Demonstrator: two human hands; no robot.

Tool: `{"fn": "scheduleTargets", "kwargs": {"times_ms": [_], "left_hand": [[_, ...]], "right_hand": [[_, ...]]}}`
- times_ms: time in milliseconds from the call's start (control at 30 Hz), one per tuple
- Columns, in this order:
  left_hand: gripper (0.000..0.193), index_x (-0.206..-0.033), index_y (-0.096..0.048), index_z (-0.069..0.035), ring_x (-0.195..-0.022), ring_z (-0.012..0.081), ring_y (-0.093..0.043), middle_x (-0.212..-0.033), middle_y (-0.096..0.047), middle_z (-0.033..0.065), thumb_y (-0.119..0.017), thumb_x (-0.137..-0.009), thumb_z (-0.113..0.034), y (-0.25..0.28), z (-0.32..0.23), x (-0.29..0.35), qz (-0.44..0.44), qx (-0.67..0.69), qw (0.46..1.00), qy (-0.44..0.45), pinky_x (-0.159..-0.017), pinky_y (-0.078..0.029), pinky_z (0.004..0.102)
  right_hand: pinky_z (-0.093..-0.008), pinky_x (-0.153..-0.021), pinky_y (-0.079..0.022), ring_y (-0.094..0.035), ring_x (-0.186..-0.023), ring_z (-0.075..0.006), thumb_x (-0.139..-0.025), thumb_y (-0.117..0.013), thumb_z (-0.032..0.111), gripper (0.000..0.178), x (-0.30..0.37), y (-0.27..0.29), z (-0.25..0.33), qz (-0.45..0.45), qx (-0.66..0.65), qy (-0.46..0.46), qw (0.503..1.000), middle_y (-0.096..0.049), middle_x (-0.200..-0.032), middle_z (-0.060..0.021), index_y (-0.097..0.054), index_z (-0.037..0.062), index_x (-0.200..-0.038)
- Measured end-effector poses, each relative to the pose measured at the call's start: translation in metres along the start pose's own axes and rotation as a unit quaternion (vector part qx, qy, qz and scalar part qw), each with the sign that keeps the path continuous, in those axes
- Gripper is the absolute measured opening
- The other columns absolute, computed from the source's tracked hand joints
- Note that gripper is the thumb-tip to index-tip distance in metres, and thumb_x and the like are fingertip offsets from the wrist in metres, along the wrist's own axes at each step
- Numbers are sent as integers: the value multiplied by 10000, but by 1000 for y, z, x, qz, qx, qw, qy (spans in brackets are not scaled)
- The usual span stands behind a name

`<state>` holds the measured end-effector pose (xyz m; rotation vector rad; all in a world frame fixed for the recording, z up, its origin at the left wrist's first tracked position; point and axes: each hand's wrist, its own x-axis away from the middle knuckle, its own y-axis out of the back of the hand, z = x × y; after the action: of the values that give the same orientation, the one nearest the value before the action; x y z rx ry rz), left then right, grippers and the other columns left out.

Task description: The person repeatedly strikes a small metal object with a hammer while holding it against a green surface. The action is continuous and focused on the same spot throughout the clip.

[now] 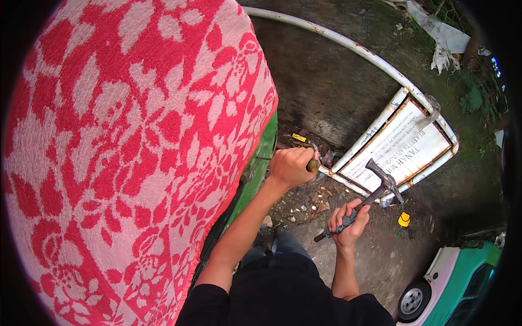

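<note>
My left hand (293,167) is closed round a screwdriver (312,165); its yellowish handle end sticks out on the right. The thin shaft points left at a green painted panel (267,140), but whether the tip touches it I cannot tell. Gripped in my right hand (349,224) is a claw hammer (384,182) with a dark, wrapped handle. Its metal head is raised to the right of the screwdriver, apart from it. A large red and pink flowered cloth (136,125) covers what lies above and left of the panel.
A rusty white metal frame with a printed sign (408,141) leans against the dark wall (321,60) ahead. Litter and yellow scraps (403,219) lie on the ground. At the lower right stands a green and white vehicle (462,282). Plants (478,98) grow at the upper right.
</note>
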<state>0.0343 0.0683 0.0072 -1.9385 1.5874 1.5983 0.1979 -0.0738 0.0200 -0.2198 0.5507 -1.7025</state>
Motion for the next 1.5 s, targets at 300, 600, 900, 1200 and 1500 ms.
{"fn": "scheduleTargets", "kwargs": {"times_ms": [300, 600, 900, 1200, 1500], "left_hand": [[222, -653, -538, -85, -504, 281, -593, -570, -564, 84, -724, -758, -145, -2, -2, -9, 4, -38, 998, 40, -456, -446, 396], [273, -898, -553, -130, -534, 275, -641, -592, -616, 70, -733, -693, -144, -14, -2, -3, 82, -45, 994, 55, -473, -478, 410], [356, -949, -550, -144, -559, 270, -657, -635, -649, 45, -730, -649, -80, -8, -5, -10, 89, -30, 991, 92, -495, -487, 407], [350, -941, -597, -124, -575, 230, -668, -666, -673, 25, -743, -635, -36, -12, 7, 10, 74, -19, 991, 112, -518, -494, 342], [385, -950, -547, -133, -628, 278, -668, -705, -668, 39, -751, -626, -92, -1, -8, -9, 86, -31, 992, 85, -522, -498, 416]], "right_hand": [[-266, -359, -366, -454, -400, -131, -1065, -334, 493, 532, -48, 23, 11, 68, 79, -48, 993, -438, -530, -61, -411, 43, -792], [-264, -431, -394, -477, -456, -118, -1069, -365, 457, 528, -46, 47, -17, 133, 177, -108, 969, -480, -566, -63, -461, 19, -789], [-264, -387, -370, -480, -428, -126, -1068, -332, 482, 526, -51, 48, -26, 139, 109, -37, 983, -462, -553, -74, -424, 41, -794], [-269, -360, -354, -418, -382, -131, -1057, -346, 510, 536, -64, 48, 23, 70, 36, -33, 996, -428, -517, -70, -399, 45, -796], [-275, -331, -338, -391, -352, -143, -1059, -308, 524, 533, -49, 36, -5, 68, 20, -110, 991, -392, -508, -54, -385, 66, -797]]}}
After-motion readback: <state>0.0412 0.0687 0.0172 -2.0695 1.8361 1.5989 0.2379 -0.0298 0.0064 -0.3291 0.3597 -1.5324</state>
